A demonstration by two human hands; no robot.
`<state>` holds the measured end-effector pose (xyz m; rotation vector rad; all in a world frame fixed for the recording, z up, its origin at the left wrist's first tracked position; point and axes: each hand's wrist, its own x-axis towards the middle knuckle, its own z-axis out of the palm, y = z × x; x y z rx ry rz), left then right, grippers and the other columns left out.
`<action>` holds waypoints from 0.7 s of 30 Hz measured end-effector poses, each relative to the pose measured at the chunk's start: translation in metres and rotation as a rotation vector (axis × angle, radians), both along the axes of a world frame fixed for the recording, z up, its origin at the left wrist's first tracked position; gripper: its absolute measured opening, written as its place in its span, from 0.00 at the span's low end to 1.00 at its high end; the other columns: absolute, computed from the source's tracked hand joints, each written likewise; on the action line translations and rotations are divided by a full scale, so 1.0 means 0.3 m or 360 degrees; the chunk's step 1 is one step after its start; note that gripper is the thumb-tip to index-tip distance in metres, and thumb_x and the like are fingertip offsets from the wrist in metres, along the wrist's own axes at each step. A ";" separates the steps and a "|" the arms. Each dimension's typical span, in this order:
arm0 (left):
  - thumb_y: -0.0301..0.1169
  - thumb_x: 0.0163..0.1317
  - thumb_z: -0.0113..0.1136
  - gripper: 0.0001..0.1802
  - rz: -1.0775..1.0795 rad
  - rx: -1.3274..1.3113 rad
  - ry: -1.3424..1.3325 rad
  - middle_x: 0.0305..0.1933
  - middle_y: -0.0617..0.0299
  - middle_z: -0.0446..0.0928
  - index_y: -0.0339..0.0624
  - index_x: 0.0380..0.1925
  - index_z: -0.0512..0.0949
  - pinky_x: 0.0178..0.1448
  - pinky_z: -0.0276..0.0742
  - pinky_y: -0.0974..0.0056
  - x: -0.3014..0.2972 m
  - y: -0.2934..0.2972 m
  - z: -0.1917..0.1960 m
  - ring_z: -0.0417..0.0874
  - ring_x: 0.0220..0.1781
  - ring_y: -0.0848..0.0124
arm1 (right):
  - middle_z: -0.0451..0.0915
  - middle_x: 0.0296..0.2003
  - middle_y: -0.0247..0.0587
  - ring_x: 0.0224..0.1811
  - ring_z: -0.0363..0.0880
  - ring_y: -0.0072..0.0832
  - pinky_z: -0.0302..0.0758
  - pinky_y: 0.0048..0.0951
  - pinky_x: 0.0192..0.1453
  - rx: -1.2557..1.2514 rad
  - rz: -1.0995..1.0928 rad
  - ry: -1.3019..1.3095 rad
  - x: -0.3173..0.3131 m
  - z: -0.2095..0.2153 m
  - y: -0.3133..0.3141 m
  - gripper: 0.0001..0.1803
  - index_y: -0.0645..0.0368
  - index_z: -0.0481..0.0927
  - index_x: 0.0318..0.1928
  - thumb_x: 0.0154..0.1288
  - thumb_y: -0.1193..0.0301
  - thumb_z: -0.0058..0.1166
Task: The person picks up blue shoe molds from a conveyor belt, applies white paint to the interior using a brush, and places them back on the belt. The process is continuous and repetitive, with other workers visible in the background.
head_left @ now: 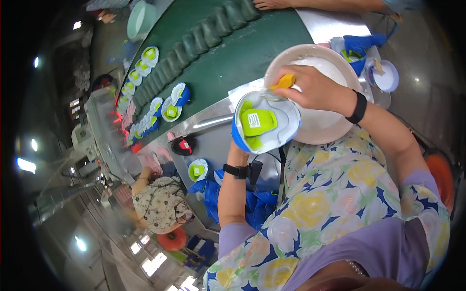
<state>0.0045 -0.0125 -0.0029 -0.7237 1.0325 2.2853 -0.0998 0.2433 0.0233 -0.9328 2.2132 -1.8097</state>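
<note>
My left hand (pixel 237 154) holds up a blue shoe upper (pixel 291 127), its white underside and lime-green patch facing me. That hand's fingers are mostly hidden beneath the upper. My right hand (pixel 307 85) grips a brush (pixel 283 84) by its yellow handle. The brush's pale bristles meet the white rim of the upper, at its far edge. Just beyond and to the right, a pale pink basin (pixel 357 82) contains white liquid, and my right forearm crosses above it.
A green conveyor belt (pixel 213 72) carries a row of dark shoe lasts (pixel 199 40) and several blue-and-white uppers (pixel 171 110). More blue uppers (pixel 262 206) are piled by my left forearm. A white tub (pixel 387 77) stands right of the basin. Other people's arms (pixel 335 5) appear at the belt's far side.
</note>
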 end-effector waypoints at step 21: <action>0.22 0.62 0.53 0.34 0.0910 -0.2470 0.0221 0.53 0.52 0.75 0.45 0.70 0.59 0.52 0.76 0.59 -0.207 -1.181 -0.658 0.78 0.52 0.61 | 0.80 0.41 0.39 0.36 0.78 0.21 0.75 0.21 0.42 0.0226 -0.0312 -0.1067 0.083 -0.149 0.001 0.06 0.64 0.76 0.44 0.71 0.74 0.54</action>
